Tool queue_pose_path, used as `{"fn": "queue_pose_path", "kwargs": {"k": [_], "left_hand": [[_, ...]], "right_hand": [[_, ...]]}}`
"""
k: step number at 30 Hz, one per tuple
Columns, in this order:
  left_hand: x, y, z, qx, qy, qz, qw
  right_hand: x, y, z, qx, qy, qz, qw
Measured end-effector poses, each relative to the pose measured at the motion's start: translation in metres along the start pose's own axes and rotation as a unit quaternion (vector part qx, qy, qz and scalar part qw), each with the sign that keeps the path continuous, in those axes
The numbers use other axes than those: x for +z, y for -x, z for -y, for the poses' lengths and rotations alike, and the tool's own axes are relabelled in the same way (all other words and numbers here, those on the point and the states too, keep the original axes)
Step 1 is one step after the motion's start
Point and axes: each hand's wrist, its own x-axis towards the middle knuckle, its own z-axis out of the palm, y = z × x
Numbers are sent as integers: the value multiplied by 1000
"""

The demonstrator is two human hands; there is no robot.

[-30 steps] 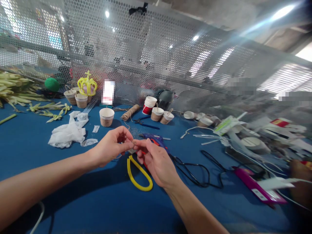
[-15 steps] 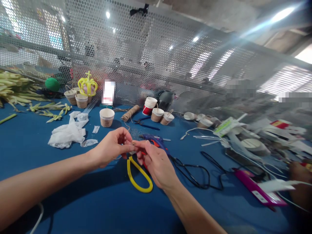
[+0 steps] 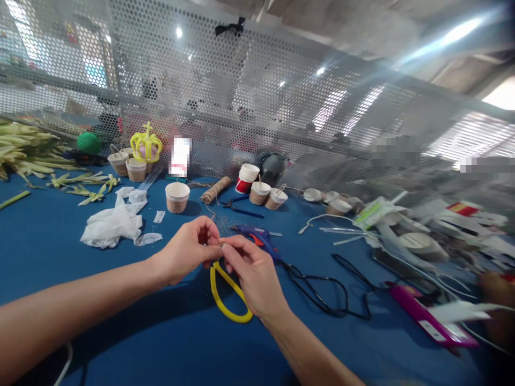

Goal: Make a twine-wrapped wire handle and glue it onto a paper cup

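Across the top of the frame stands a big grey metal wall (image 3: 209,80) full of little round holes. Below it, a wide, flat blue desk (image 3: 169,343) fills the middle and bottom. Near the middle, over the desk, the bare left hand (image 3: 185,249) comes from the lower left and the bare right hand (image 3: 255,271) from the lower right. Their fingertips meet. Left of them lies a crumpled white heap of thin cloth (image 3: 110,225). Under the right hand is a smooth, bent yellow loop (image 3: 235,317), partly hidden. Just past the fingers lies a blue and orange glue gun (image 3: 265,234).

Smallest of all is a tiny brownish bit (image 3: 222,245), right where the fingertips meet. Both hands seem to pinch it, thumb against finger; it is too small to tell its shape. To do this well, I think the wrists should be quiet and the squeeze soft, so the bit does not slip. Little turns look better than hard pulls, and the fingers should not bump the loop.
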Motion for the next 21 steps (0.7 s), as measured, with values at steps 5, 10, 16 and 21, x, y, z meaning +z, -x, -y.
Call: {"fn": "queue_pose_path", "kwargs": {"k": [5, 10, 16, 21], "left_hand": [[-2, 0, 0, -13, -10, 33, 999], [-5, 4, -4, -85, 18, 145, 986], [3, 9, 1, -107, 51, 150, 982], [5, 10, 5, -98, 43, 126, 986]], "right_hand": [[-3, -1, -1, -13, 7, 2, 1000], [-12, -5, -2, -39, -4, -32, 999], [-11, -5, 1, -61, 22, -51, 997], [-5, 1, 6, -128, 133, -96, 978]]}}
